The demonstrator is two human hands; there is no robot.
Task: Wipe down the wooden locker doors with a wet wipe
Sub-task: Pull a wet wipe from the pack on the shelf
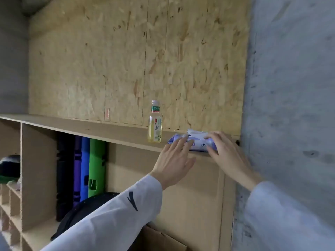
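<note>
With my left hand [174,160] flat, fingers straight, steadying the wipe pack [192,143] on the shelf [108,129], my right hand [223,151], fingers curled over its top, should pull one wipe [194,132] up slowly.

Premises appear to be a storage or changing area of a gym or studio. Directly above both hands, a bank of flush chipboard locker doors [126,60] without visible handles. To the right of the right hand [228,153], a bare, unfinished concrete wall [290,87]. Below and left of the left hand [174,160], an open plywood compartment [36,174] holds rolled exercise mats [85,167] standing upright: black, purple, blue, green. Further left, a grid of small open cubbyholes [10,214]. Under the left forearm, a dark bag [87,211].
</note>
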